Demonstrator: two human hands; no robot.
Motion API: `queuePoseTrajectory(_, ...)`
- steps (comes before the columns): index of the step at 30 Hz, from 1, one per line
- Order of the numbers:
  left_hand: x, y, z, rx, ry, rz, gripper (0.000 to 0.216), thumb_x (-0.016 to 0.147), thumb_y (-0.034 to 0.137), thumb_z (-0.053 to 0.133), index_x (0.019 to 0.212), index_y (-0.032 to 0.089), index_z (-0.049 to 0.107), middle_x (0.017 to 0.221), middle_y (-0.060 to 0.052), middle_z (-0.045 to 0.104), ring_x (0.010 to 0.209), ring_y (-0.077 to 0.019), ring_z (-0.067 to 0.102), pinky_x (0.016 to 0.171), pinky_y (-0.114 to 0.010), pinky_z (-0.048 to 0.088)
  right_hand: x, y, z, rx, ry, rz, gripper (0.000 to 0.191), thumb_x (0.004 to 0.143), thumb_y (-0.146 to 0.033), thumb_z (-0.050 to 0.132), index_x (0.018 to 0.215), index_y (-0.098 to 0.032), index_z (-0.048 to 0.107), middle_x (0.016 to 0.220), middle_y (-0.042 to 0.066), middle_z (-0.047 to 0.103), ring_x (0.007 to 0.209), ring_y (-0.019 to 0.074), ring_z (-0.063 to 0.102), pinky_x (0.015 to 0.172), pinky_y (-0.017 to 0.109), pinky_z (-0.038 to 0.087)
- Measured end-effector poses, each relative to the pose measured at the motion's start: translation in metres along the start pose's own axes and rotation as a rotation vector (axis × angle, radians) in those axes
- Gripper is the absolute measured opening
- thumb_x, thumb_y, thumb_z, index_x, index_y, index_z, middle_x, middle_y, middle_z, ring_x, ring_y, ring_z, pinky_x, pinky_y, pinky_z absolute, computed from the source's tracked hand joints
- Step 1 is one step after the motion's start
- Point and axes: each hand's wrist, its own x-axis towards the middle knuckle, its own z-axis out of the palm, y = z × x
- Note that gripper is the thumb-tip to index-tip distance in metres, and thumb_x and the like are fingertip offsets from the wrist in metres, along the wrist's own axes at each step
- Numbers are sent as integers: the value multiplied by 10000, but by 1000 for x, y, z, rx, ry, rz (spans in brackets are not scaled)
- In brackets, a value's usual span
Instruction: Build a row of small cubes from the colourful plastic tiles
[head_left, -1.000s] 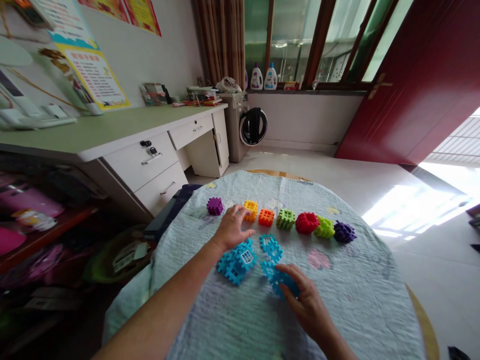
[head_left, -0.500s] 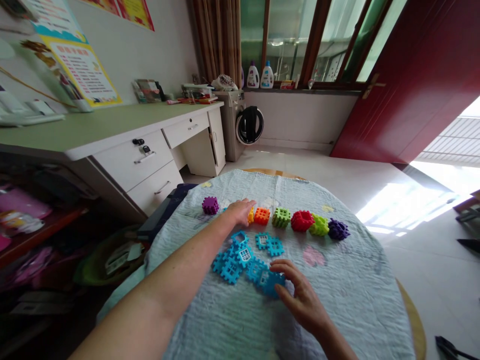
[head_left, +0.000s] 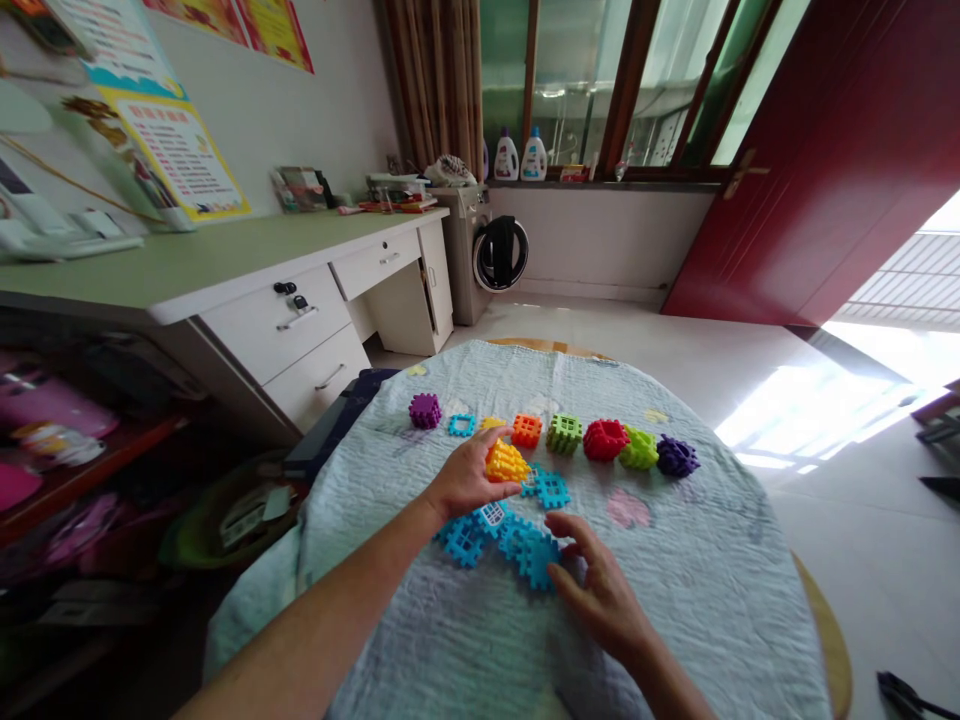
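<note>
My left hand (head_left: 466, 475) is closed round a stack of yellow interlocking plastic pieces (head_left: 508, 462), lifted over the middle of the table. My right hand (head_left: 604, 590) is open, thumb and fingers apart at the right edge of some blue interlocking pieces (head_left: 537, 560); whether it touches them I cannot tell. More blue pieces lie in a loose pile (head_left: 463, 542), one with a white window grid (head_left: 492, 516). Partly hidden behind my left hand is another yellow piece (head_left: 491, 423). A single blue frame piece (head_left: 462, 425) lies to its left.
Along the far side runs a row of stacks: purple (head_left: 425, 411), orange (head_left: 527, 431), green (head_left: 564, 434), red (head_left: 606, 440), lime (head_left: 639, 449) and dark purple (head_left: 678, 456). A pale blue cloth (head_left: 675, 590) covers the round table. A desk (head_left: 285, 245) stands at the left.
My left hand has come back towards me from the row, bringing the yellow stack with it. The blue frame piece is now uncovered. My right hand has barely moved.
</note>
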Motion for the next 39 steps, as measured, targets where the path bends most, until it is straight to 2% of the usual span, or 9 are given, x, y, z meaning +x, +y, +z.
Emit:
queuePoseTrajectory(3, -21, 22, 9, -199, -93, -51, 692, 703, 400, 769, 1319, 215, 514, 1167, -73, 666, 1007, -219, 654, 934, -346, 518, 0, 3, 8, 75, 58, 8, 777, 796, -314, 649, 1481, -260, 286, 1267, 116, 611, 1122, 249, 620, 928, 437, 527)
queuePoseTrajectory(6, -35, 36, 23, -197, -113, -36, 656, 693, 394, 781, 1287, 235, 551, 1241, -76, 645, 1119, -246, 615, 1007, -358, 479, 1, 5, 13, 147, 84, 1, 872, 773, -349, 691, 1505, -269, 226, 1302, 123, 583, 1066, 236, 645, 873, 403, 557)
queuePoseTrajectory(11, -50, 32, 22, -76, 49, -119, 564, 762, 483, 700, 1248, 235, 556, 1265, -87, 635, 1161, -260, 595, 1038, -373, 452, 7, 9, 7, 55, 196, 63, 289, 831, -320, 587, 1097, -209, 612, 1030, 77, 653, 808, 177, 643, 690, 309, 557)
queuePoseTrajectory(16, -59, 2, -3, 69, 304, -294, 436, 911, 558, 412, 1121, 205, 559, 1074, -88, 660, 995, -246, 634, 933, -409, 494, 8, 7, -5, -167, 322, 1, 207, 852, -275, 533, 1012, -219, 652, 996, 75, 650, 959, 228, 617, 899, 422, 516)
queuePoseTrajectory(21, -67, -24, -10, 234, 509, -247, 434, 798, 522, 583, 1086, 197, 566, 1073, -107, 581, 1070, -279, 575, 983, -457, 469, -4, 0, 4, -331, 117, -116, 598, 780, -379, 675, 1348, -271, 520, 1383, 105, 514, 1306, 311, 452, 1083, 522, 392)
queuePoseTrajectory(25, -75, -27, -9, 242, 424, -313, 428, 740, 520, 657, 1032, 219, 572, 1007, -75, 609, 980, -262, 607, 889, -413, 505, -11, -1, 18, -413, -78, -150, 977, 626, -468, 803, 1483, -273, 376, 1482, 134, 436, 1385, 394, 346, 1117, 589, 323)
queuePoseTrajectory(30, -82, -21, -8, 126, 206, -417, 319, 836, 518, 556, 968, 229, 584, 692, 23, 596, 681, -181, 622, 691, -297, 483, -11, -2, 20, -374, -71, -145, 652, 757, -269, 669, 1387, -293, 502, 1307, 104, 575, 1200, 299, 549, 1042, 487, 453)
queuePoseTrajectory(33, -76, -23, -7, -51, 166, -316, 269, 871, 424, 516, 1025, 219, 598, 761, 12, 645, 722, -161, 640, 708, -273, 496, -10, -2, 13, -279, -15, -129, 590, 761, -189, 606, 1340, -275, 531, 1199, 88, 601, 1050, 233, 625, 918, 380, 544)
queuePoseTrajectory(39, -12, -54, -35, 265, 553, -184, 303, 767, 267, 621, 1061, 201, 584, 1216, -113, 573, 1243, -252, 510, 1097, -400, 386, -2, -8, -4, -147, 82, -104, 347, 813, -168, 513, 1125, -259, 635, 1030, 62, 634, 913, 189, 654, 800, 306, 566)
